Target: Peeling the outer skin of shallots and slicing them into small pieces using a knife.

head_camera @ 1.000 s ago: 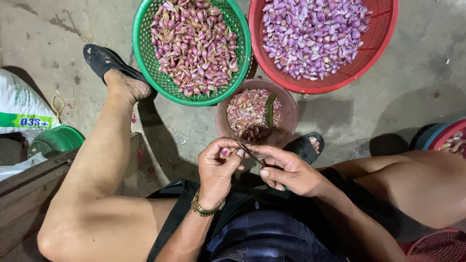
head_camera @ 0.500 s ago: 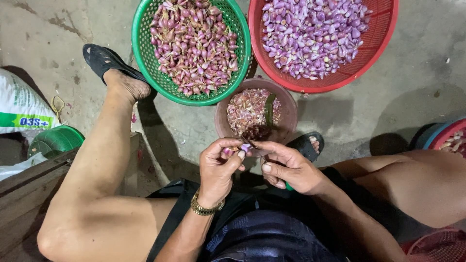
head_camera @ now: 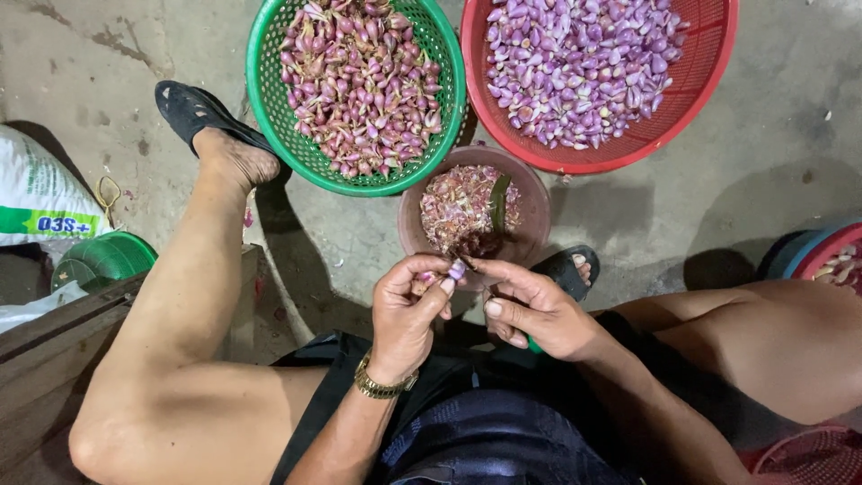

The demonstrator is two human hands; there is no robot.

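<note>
My left hand (head_camera: pixel 409 310) pinches a small purple shallot (head_camera: pixel 456 269) between thumb and fingertips, above my lap. My right hand (head_camera: pixel 539 310) meets it from the right, fingertips on the shallot's end. A bit of green knife handle (head_camera: pixel 534 345) shows under the right palm; the blade is hidden. A dark clump of peel (head_camera: pixel 478 242) lies just beyond the fingers, at the near rim of a brown bowl (head_camera: pixel 541 202) full of skins. A gold watch is on the left wrist.
A green basket (head_camera: pixel 269 117) of unpeeled shallots and a red basket (head_camera: pixel 575 166) of peeled purple ones stand on the concrete floor ahead. My sandalled feet flank the bowl. A white sack (head_camera: pixel 36 193) and a green lid (head_camera: pixel 103 260) lie at left, and more baskets sit at right.
The thin blade seen between my hands a second ago is now hidden. A dark piece of peel has come off the shallot and sits by the bowl. Both hands stay close together.
</note>
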